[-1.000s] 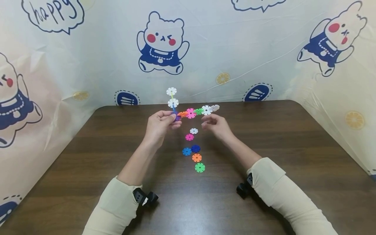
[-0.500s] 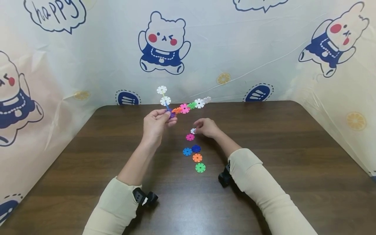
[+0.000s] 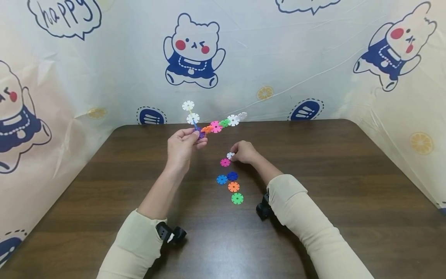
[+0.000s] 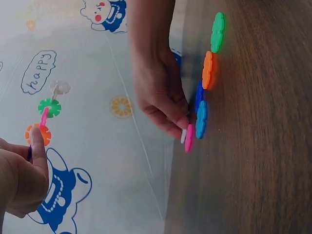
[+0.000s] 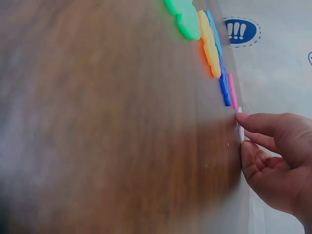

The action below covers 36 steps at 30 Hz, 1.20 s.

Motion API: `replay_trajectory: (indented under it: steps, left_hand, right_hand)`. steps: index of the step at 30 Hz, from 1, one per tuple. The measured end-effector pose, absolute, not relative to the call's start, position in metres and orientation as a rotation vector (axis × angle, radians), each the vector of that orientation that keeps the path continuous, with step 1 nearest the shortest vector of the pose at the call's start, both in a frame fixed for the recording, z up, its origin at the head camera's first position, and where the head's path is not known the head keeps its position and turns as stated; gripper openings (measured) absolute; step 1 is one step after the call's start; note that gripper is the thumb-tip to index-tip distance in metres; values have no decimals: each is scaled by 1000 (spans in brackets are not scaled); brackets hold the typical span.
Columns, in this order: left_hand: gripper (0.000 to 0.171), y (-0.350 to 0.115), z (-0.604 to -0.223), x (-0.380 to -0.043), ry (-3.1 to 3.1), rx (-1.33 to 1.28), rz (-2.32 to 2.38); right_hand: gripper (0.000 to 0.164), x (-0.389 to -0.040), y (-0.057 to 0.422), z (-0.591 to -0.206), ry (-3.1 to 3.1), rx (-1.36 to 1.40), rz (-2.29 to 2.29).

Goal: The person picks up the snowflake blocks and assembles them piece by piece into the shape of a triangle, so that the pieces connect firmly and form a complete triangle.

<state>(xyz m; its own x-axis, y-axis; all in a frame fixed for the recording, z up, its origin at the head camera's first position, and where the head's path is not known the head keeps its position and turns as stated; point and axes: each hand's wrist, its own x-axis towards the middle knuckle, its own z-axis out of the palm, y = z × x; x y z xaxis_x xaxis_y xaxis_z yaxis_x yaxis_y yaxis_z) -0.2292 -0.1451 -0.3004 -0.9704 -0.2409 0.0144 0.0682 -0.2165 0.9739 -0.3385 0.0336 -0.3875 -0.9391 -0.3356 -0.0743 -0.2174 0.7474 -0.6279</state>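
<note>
Above the far part of the table, my left hand [image 3: 179, 150] pinches the purple snowflake disc [image 3: 200, 134] at the corner of a linked chain. From it one arm rises to white discs [image 3: 188, 105]; the other runs right through an orange disc [image 3: 206, 130], a pink disc [image 3: 216, 126], a green disc [image 3: 224, 123] and a white disc [image 3: 233, 120] to a pale end disc [image 3: 242, 116]. Low at the table, my right hand [image 3: 245, 152] pinches a loose white snowflake disc [image 5: 241, 126] by its edges. A loose pink disc [image 3: 225, 162] lies right beside it.
Nearer me on the brown table [image 3: 104, 201] lie loose discs: light blue [image 3: 222, 179], dark blue [image 3: 232, 176], orange [image 3: 234, 187] and green [image 3: 237, 198]. A printed bear curtain [image 3: 244, 46] hangs behind the table's far edge.
My right hand has come from beside the chain's right end down and left to the loose white disc. My left hand has shifted slightly left, with the chain tilting up at its right end.
</note>
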Motion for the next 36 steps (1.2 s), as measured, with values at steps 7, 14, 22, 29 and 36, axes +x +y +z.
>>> replay_trajectory:
  steps: [7, 14, 22, 29, 36]
  left_hand:
    - [31, -146, -301, -230, -1831, 212, -2313]
    - [26, -146, -303, -230, -1835, 181, -2320]
    - [21, -145, -304, -230, -1867, 161, -2309]
    - [24, -143, -304, -229, -1900, 162, -2312]
    - [18, -141, -306, -228, -1931, 130, -2296]
  right_hand:
    - [17, -333, 42, -382, 2777, -466, -1037]
    - [14, -319, 64, -368, 2730, -471, -1200]
    - [19, -307, 96, -343, 2688, -430, -1579]
    - [25, -297, 114, -319, 2283, -244, -2339]
    - [20, -288, 114, -308, 1962, -252, -2671]
